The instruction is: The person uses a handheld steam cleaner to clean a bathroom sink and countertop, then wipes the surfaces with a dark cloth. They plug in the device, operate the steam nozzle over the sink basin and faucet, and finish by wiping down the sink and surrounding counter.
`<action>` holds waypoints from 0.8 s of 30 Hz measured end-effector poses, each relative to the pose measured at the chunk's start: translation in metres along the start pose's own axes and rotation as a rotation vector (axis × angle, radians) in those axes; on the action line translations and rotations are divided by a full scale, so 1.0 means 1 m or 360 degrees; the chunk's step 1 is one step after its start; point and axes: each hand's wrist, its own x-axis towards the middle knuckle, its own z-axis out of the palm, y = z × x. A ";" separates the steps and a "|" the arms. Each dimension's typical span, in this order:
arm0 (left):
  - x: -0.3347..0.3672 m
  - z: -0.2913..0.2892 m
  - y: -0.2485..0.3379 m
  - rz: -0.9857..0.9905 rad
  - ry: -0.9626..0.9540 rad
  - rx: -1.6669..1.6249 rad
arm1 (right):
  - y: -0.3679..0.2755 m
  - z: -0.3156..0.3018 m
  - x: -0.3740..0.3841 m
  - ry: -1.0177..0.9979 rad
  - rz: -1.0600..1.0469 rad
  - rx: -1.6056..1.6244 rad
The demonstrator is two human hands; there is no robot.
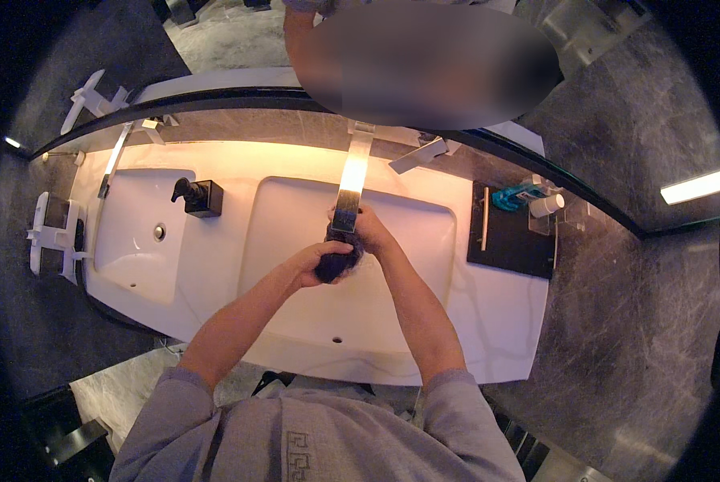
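Observation:
Both hands are together under the flat spout of a metal faucet (354, 173), above a wide white sink basin (424, 265). My left hand (317, 261) is closed around a dark, bunched-up cloth (336, 266), its thumb lying across the top. Higher up, close to the end of the spout, my right hand (369, 228) grips the same bundle from the right. The spout hides part of the right fingers and of the cloth. What kind of cloth it is cannot be made out.
A black pump bottle (199, 198) stands between this basin and a smaller left sink (135, 261). On the right, a black tray (504, 253) carries a teal bottle (516, 196) and a white cup-like container (546, 206). A mirror edge (239, 96) runs behind the counter.

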 end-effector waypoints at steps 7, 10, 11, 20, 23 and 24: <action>0.045 0.008 -0.010 0.0629 0.0844 0.1353 | 0.025 -0.019 0.033 0.0545 -0.0509 -0.1379; 0.074 -0.027 -0.041 0.0700 0.1477 0.1830 | 0.029 0.001 0.033 0.0779 -0.0574 -0.1617; 0.074 -0.019 -0.040 0.0671 0.1449 0.1842 | 0.038 -0.003 0.035 0.0930 -0.0581 -0.1636; 0.036 -0.020 0.015 0.0198 0.0227 0.0580 | 0.036 -0.030 0.025 0.0608 -0.0089 0.0301; 0.018 -0.013 0.027 0.0048 0.0098 0.0393 | 0.027 -0.032 0.013 0.0492 -0.0004 0.0425; 0.030 -0.020 0.020 0.0010 0.0061 0.0228 | 0.025 -0.030 0.013 0.0573 -0.0008 0.0294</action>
